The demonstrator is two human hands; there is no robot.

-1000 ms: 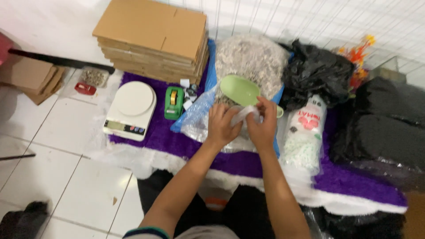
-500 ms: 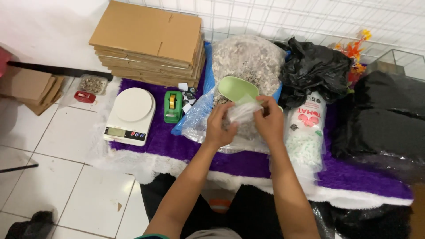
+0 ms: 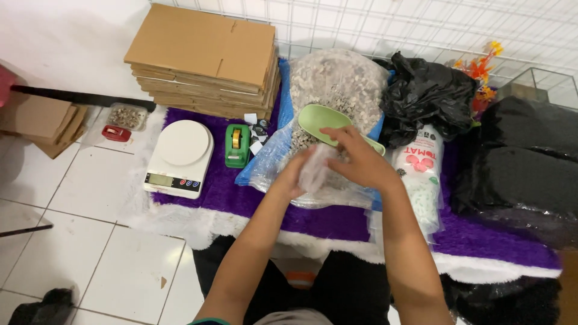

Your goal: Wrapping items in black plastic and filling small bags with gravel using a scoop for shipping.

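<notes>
My left hand (image 3: 293,176) and my right hand (image 3: 360,159) together hold a small clear plastic bag (image 3: 316,170) just above the near edge of a big open sack of grey gravel (image 3: 337,84). The left hand grips the bag from the left, mostly hidden behind it. The right hand reaches across its top. A light green plastic scoop (image 3: 322,122) lies on the gravel right behind my right hand, its handle pointing right.
A white kitchen scale (image 3: 180,156) and a green tape dispenser (image 3: 238,145) sit on the purple fluffy mat (image 3: 220,192) to the left. Flat cardboard boxes (image 3: 208,57) are stacked behind. A black plastic bag (image 3: 424,96), a white printed bag (image 3: 420,174) and dark sacks (image 3: 524,162) lie to the right.
Both hands have stayed at the sack with the small clear bag. The right hand has shifted over the bag's top, closer to the scoop.
</notes>
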